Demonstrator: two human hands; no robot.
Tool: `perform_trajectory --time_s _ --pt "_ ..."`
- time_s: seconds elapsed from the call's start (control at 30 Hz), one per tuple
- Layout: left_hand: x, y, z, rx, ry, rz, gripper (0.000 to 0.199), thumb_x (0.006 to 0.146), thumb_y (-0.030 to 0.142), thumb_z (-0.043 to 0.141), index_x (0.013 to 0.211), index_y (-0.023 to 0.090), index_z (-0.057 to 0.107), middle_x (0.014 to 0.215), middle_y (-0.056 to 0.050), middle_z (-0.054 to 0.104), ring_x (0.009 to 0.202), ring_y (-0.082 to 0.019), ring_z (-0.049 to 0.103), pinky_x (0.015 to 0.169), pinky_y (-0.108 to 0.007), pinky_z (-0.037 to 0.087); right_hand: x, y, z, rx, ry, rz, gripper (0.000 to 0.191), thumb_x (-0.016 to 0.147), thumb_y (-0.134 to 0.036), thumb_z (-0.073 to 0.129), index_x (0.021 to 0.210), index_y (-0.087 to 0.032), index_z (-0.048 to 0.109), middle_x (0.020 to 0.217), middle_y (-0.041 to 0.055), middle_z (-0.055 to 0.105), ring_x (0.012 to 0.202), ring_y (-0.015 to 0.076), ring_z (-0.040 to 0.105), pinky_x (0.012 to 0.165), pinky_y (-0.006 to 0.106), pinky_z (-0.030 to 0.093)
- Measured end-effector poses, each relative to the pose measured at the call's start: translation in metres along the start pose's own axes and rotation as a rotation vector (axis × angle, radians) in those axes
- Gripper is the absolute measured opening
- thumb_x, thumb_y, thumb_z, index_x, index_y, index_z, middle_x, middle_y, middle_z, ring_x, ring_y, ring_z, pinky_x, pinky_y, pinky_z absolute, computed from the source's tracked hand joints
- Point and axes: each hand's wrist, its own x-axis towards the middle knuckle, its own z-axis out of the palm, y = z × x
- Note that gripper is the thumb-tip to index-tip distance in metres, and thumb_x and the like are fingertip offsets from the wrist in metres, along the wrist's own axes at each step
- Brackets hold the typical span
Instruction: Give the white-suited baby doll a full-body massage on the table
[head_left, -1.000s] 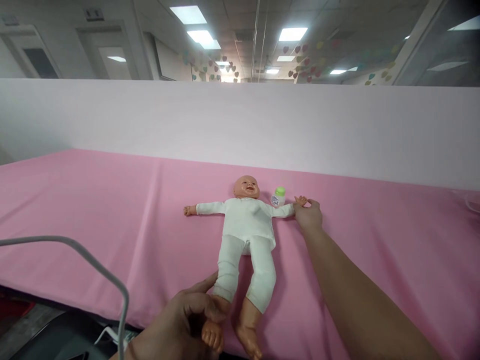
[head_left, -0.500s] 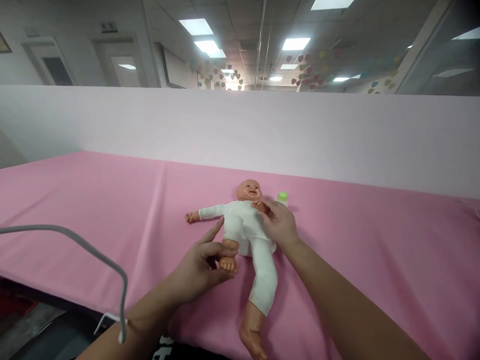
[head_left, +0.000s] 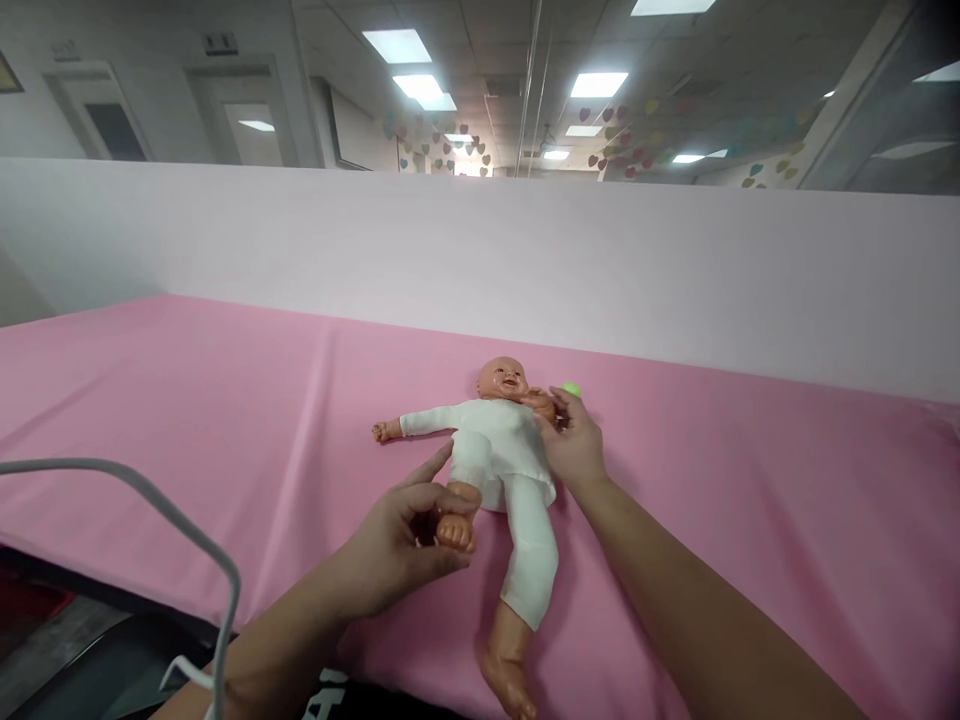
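Observation:
A baby doll (head_left: 502, 440) in a white top and leggings lies on its back on pink cloth, its head toward the far wall. My left hand (head_left: 409, 535) is closed around the doll's bent leg at the ankle, the bare foot showing between fingers and thumb. The doll's other leg stretches toward me. My right hand (head_left: 574, 440) holds the doll's hand and forearm beside its chin. The doll's other arm lies stretched out to the left. Just beyond my right fingertips shows a light green cap (head_left: 571, 388); what is under it is hidden.
Pink cloth (head_left: 187, 400) covers the table, and a white low wall (head_left: 450, 250) runs along its far side. A grey cable (head_left: 172, 510) curves across the lower left, over my left forearm. A dark chair (head_left: 112, 670) stands at the lower left.
My right hand has moved slightly right and up, taking the doll's hand away from its chest. It now covers more of the green-capped bottle. The left hand keeps its hold.

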Motion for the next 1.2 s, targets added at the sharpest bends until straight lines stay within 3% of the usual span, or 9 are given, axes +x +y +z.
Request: perform_trajectory --time_s 0.23,0.4,0.53,0.63,0.73,0.83,1.03,1.13,1.2 --pt "-0.053 0.004 -0.012 0.061 -0.025 -0.110 0.037 0.079 0.019 0.081 0.114 0.027 0.076 0.171 -0.006 0.031 0.155 -0.040 0.031 0.109 -0.048 0.050 0.034 0.052 -0.040 -0.064 0.231 0.436 0.069 0.083 -0.051 0.071 0.142 -0.024 0.049 0.119 0.0097 0.072 0.093 0.0227 0.072 0.074 0.030 0.058" --pt "-0.062 0.000 -0.018 0.149 -0.043 -0.127 0.039 0.077 0.014 0.076 0.113 0.028 0.076 0.168 -0.005 0.038 0.151 -0.037 0.040 0.113 -0.046 0.047 0.039 0.082 -0.064 -0.282 0.075 0.645 0.058 0.084 -0.051 0.068 0.133 -0.024 0.055 0.117 0.0098 0.072 0.086 0.0215 0.070 0.070 0.029 0.055" --pt "-0.065 0.002 -0.012 0.380 -0.092 -0.074 0.055 0.080 0.004 0.060 0.124 0.033 0.074 0.167 -0.001 0.039 0.149 -0.031 0.044 0.113 -0.038 0.047 0.039 0.082 -0.075 -0.387 0.003 0.668 0.057 0.082 -0.056 0.069 0.128 -0.023 0.058 0.107 0.0098 0.074 0.084 0.0255 0.068 0.074 0.036 0.053" --pt "-0.069 -0.003 -0.007 0.548 -0.107 -0.070 0.074 0.070 -0.004 0.052 0.127 0.038 0.072 0.171 0.004 0.031 0.141 -0.027 0.054 0.107 -0.032 0.052 0.041 0.078 -0.079 -0.465 -0.059 0.677 0.049 0.083 -0.054 0.067 0.119 -0.022 0.063 0.093 0.0084 0.074 0.080 0.0263 0.067 0.075 0.038 0.051" --pt "-0.075 -0.013 -0.004 0.672 -0.066 -0.093 0.077 0.069 -0.003 0.051 0.129 0.041 0.070 0.172 0.005 0.028 0.120 -0.024 0.069 0.092 -0.029 0.059 0.043 0.073 -0.083 -0.535 -0.117 0.678 0.034 0.084 -0.047 0.066 0.104 -0.020 0.068 0.085 0.0087 0.073 0.078 0.0273 0.067 0.075 0.038 0.050" --pt "-0.080 -0.025 -0.002 0.728 0.025 -0.113 0.087 0.073 0.002 0.053 0.147 0.047 0.055 0.174 0.002 0.023 0.106 -0.022 0.074 0.086 -0.032 0.062 0.043 0.068 -0.088 -0.592 -0.172 0.685 0.031 0.086 -0.046 0.062 0.098 -0.019 0.070 0.084 0.0105 0.073 0.079 0.0293 0.068 0.075 0.040 0.051" --pt "-0.075 -0.019 -0.002 0.734 0.132 -0.234 0.090 0.075 0.015 0.066 0.158 0.041 0.041 0.171 -0.004 0.031 0.139 -0.033 0.056 0.106 -0.042 0.055 0.035 0.053 -0.103 -0.668 -0.194 0.673 0.066 0.086 -0.056 0.062 0.137 -0.014 0.058 0.120 0.0198 0.071 0.105 0.0353 0.069 0.085 0.043 0.054" --pt "-0.073 -0.011 -0.015 0.722 0.073 -0.340 0.122 0.061 0.020 0.082 0.165 0.041 0.022 0.172 -0.006 0.025 0.150 -0.038 0.041 0.113 -0.046 0.049 0.017 0.034 -0.110 -0.718 -0.189 0.555 0.073 0.089 -0.062 0.055 0.144 -0.014 0.053 0.137 0.0224 0.062 0.114 0.0372 0.067 0.087 0.045 0.055" --pt "-0.075 -0.012 -0.032 0.702 0.014 -0.358 0.147 0.049 0.026 0.092 0.168 0.039 0.006 0.173 -0.011 0.023 0.150 -0.042 0.040 0.112 -0.048 0.049 -0.005 0.014 -0.114 -0.724 -0.200 0.403 0.063 0.091 -0.058 0.054 0.140 -0.018 0.057 0.140 0.0202 0.060 0.116 0.0357 0.066 0.090 0.046 0.056"
